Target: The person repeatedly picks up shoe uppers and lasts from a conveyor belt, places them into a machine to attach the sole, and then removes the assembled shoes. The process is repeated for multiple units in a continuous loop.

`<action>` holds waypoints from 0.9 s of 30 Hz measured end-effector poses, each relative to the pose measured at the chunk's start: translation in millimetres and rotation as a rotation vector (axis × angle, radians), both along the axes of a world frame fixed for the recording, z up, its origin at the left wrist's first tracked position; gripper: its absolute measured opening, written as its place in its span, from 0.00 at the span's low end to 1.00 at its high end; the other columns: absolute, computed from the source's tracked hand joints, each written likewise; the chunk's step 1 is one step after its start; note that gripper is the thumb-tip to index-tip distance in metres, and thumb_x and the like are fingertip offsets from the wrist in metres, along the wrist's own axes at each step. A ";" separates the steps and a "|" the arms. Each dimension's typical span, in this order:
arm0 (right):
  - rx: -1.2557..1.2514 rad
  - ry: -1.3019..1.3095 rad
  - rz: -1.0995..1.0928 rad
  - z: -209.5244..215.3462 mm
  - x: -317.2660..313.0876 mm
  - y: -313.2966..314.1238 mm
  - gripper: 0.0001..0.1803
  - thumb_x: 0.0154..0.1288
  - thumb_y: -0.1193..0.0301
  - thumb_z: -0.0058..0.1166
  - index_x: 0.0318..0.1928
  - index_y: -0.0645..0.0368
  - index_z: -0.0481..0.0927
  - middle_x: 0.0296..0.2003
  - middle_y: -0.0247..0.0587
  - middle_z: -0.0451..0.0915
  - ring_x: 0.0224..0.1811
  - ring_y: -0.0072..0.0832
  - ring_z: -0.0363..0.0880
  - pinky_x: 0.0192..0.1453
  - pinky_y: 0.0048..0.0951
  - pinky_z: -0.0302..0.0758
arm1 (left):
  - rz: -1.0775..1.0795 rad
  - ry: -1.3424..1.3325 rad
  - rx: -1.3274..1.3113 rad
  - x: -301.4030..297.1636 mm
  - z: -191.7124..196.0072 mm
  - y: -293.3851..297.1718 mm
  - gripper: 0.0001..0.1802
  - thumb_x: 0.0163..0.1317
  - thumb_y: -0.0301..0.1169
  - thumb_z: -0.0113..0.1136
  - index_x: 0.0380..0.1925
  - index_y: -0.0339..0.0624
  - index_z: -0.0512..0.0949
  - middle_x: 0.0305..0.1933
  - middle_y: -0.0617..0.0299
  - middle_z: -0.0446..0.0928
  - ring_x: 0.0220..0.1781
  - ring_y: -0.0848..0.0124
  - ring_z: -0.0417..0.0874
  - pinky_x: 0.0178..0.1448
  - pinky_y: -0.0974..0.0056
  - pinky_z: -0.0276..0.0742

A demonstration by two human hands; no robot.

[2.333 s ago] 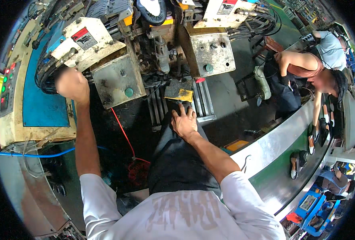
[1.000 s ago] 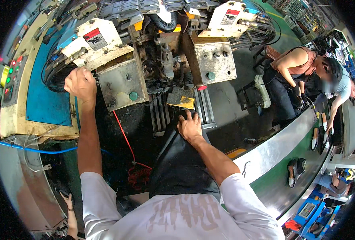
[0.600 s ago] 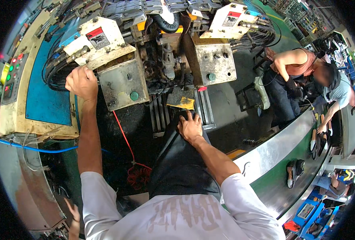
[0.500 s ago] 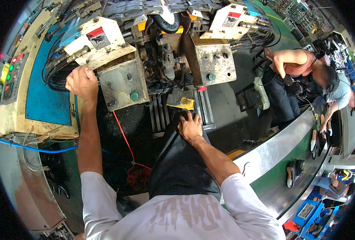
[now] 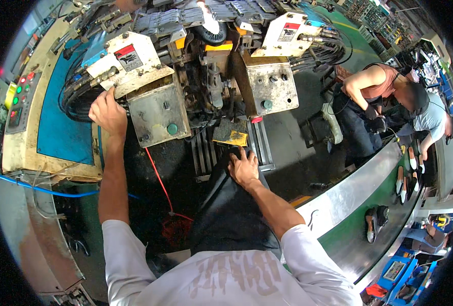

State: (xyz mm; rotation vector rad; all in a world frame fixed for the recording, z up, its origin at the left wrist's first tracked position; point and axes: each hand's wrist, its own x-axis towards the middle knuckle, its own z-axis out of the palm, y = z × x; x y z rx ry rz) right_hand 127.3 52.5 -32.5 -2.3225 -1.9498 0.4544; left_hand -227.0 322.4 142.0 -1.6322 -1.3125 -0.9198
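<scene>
Resting flat on the dark trouser leg [image 5: 231, 214], the right hand [image 5: 244, 168] lies spread and holds nothing, its fingertips just short of the ribbed metal step [image 5: 259, 148] at the machine's foot. Keeping that palm planted looks wise, as it steadies the body while the other arm reaches. The left hand [image 5: 108, 113] is curled, thumb up, against the left edge of the grey control box [image 5: 157, 115], beside the black hose bundle [image 5: 76, 94]; whether it grips anything I cannot tell. A yellow-edged pad [image 5: 230, 133] sits between the boxes, near the right hand. A red cable [image 5: 157, 176] trails below. Farther right, past the conveyor [image 5: 354, 194] carrying shoes [image 5: 372, 224], other people [image 5: 384, 102] bend over their own work.
</scene>
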 end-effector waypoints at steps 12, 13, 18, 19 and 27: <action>0.053 0.062 -0.037 4.2 2.1 -7.0 0.24 0.74 0.54 0.58 0.67 0.43 0.84 0.78 0.49 0.65 0.74 0.63 0.64 0.77 0.60 0.67 | -0.154 -0.191 -0.300 1.5 23.2 -16.6 0.26 0.57 0.30 0.66 0.59 0.48 0.83 0.53 0.65 0.83 0.61 0.56 0.79 0.69 0.47 0.66; 0.088 0.066 -0.045 2.0 2.3 -7.9 0.24 0.74 0.54 0.58 0.66 0.43 0.84 0.78 0.50 0.66 0.74 0.64 0.64 0.77 0.60 0.66 | -0.207 -0.265 -0.340 -0.1 28.0 -19.1 0.25 0.60 0.28 0.64 0.60 0.46 0.83 0.57 0.59 0.83 0.64 0.52 0.78 0.72 0.45 0.66; 0.055 0.078 -0.065 8.2 10.0 -9.5 0.24 0.73 0.54 0.58 0.66 0.44 0.85 0.78 0.50 0.65 0.75 0.64 0.63 0.78 0.61 0.65 | -0.518 -0.189 -0.304 51.6 39.9 -58.2 0.19 0.71 0.24 0.57 0.59 0.35 0.81 0.61 0.45 0.81 0.67 0.46 0.79 0.73 0.47 0.70; 0.028 0.089 -0.060 9.9 10.3 -8.9 0.24 0.73 0.54 0.58 0.66 0.44 0.84 0.78 0.50 0.65 0.75 0.64 0.63 0.78 0.61 0.64 | -0.576 -0.224 -0.437 66.3 39.8 -59.4 0.17 0.74 0.25 0.55 0.58 0.33 0.82 0.61 0.43 0.81 0.65 0.45 0.80 0.73 0.48 0.72; 0.009 0.131 -0.105 2.1 26.9 -16.5 0.28 0.74 0.49 0.56 0.67 0.48 0.81 0.81 0.50 0.61 0.79 0.71 0.60 0.80 0.67 0.61 | -0.791 -1.392 -1.413 224.9 41.8 -10.2 0.36 0.83 0.54 0.51 0.75 0.37 0.70 0.62 0.45 0.85 0.61 0.55 0.86 0.72 0.56 0.76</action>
